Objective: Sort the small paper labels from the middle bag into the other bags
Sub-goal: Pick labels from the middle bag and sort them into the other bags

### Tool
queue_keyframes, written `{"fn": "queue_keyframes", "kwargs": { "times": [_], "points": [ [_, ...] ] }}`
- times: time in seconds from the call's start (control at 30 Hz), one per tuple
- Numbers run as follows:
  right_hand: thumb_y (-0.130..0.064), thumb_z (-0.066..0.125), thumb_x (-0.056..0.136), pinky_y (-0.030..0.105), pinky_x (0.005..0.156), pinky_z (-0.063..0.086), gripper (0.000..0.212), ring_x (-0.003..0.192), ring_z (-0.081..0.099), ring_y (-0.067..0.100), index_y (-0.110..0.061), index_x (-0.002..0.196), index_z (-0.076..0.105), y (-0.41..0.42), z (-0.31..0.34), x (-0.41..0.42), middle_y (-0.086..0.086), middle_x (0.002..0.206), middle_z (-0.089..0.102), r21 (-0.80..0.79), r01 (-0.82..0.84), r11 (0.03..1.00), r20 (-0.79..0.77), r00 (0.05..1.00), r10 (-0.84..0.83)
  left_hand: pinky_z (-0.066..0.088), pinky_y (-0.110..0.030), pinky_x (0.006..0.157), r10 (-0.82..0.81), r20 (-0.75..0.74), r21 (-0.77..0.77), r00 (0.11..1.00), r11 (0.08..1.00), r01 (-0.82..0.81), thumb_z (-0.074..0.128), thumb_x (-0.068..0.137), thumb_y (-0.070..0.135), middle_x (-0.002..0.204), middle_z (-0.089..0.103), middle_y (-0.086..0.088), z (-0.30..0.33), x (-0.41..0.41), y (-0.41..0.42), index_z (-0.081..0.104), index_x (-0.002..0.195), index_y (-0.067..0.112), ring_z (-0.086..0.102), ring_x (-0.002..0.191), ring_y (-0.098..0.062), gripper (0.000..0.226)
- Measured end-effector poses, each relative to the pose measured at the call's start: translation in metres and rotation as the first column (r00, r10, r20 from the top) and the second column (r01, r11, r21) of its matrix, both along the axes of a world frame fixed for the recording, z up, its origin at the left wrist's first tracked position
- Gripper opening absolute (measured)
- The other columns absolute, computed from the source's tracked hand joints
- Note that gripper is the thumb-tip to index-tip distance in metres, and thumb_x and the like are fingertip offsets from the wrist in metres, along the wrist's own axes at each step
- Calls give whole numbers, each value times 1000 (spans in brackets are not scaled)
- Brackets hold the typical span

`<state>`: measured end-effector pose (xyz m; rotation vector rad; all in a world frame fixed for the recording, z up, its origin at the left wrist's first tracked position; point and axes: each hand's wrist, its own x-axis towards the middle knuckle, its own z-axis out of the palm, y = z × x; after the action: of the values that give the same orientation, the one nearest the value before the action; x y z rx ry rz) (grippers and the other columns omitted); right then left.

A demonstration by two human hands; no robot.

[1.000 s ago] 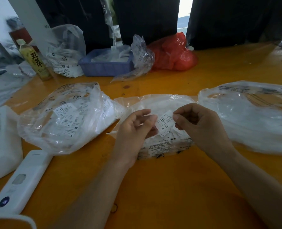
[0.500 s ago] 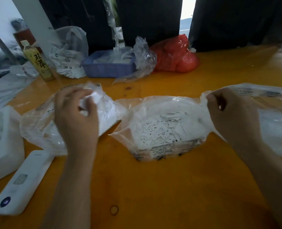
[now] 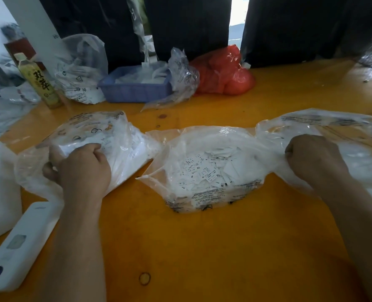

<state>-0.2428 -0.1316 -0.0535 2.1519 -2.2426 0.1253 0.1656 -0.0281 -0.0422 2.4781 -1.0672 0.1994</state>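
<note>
Hands apart: left hand [image 3: 80, 168] curled inside left bag [image 3: 98, 136], right hand [image 3: 311, 158] fisted at right bag [image 3: 337, 136]; contents unclear. Labels [image 3: 204, 171] could spill or be missorted.

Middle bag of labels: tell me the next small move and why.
Probably bring both hands back to the middle bag for more labels: the left hand sits at the left bag, the right hand at the right bag, and labels remain in the middle.

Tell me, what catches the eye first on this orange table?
Three clear plastic bags lie in a row: the middle bag lies open, heaped with small white labels. The left hand is at the left bag, the right hand at the right bag. Behind stand a red bag and a blue tray.
</note>
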Motion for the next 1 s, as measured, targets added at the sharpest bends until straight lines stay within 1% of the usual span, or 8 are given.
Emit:
{"fn": "queue_keyframes", "kwargs": {
  "times": [0.13,0.4,0.47,0.57,0.67,0.77,0.9,1.0],
  "points": [
    [-8,51,94,35,56,43,18,62,55,29,-8,80,61,4,6,2,9,69,60,-155,27,988,151,988,-3,10,-65,123,2,33,11,999,1000,-2,41,111,32,165,44,-4,3,-1,1,71,133,28,-1,158,-49,38],
    [-19,59,100,29,72,49,12,79,58,12,-17,110,65,21,15,21,-10,91,62,-519,49,854,543,790,284,-3,-80,119,67,51,22,996,997,-68,27,109,57,178,9,-3,7,-6,5,49,156,36,-13,156,-56,55],
    [-23,63,100,15,67,46,12,77,60,3,-22,111,67,26,16,29,-18,89,63,-524,54,850,641,682,352,0,-80,119,52,59,-70,997,996,-47,28,110,56,177,13,-7,8,-9,5,51,154,30,-5,158,-55,56],
    [-20,69,96,11,64,50,11,79,66,-1,-28,102,69,35,17,46,-15,90,72,-460,-23,888,802,417,427,27,-60,121,-169,130,-439,977,874,210,37,111,38,153,55,-16,11,-34,4,63,138,12,45,146,-37,46],
    [-13,72,92,16,72,54,13,83,69,9,-22,101,71,46,13,60,-5,92,75,-420,-199,885,872,182,455,56,-26,86,-590,40,-620,807,618,483,43,109,41,116,72,7,8,-83,5,65,128,19,65,101,-3,36],
    [-8,69,94,23,75,57,12,82,71,15,-16,103,70,56,8,70,1,90,74,-390,-350,852,889,99,447,52,-8,76,-811,-312,-550,496,579,602,46,94,70,122,66,25,-2,-121,8,52,140,36,65,102,8,57],
    [-7,66,95,24,75,57,12,78,72,15,-13,104,71,63,4,77,1,83,74,-341,-460,820,893,115,436,59,-22,94,-745,-634,-511,208,605,610,67,74,79,128,67,33,-18,-135,6,47,147,46,66,116,7,83],
    [-11,65,96,21,74,56,13,78,71,13,-16,105,72,66,4,79,-2,82,74,-346,-473,810,883,128,452,58,-36,104,-692,-715,-525,103,628,574,80,67,72,134,67,22,-22,-132,5,55,141,51,66,121,1,81]
  ]
}}
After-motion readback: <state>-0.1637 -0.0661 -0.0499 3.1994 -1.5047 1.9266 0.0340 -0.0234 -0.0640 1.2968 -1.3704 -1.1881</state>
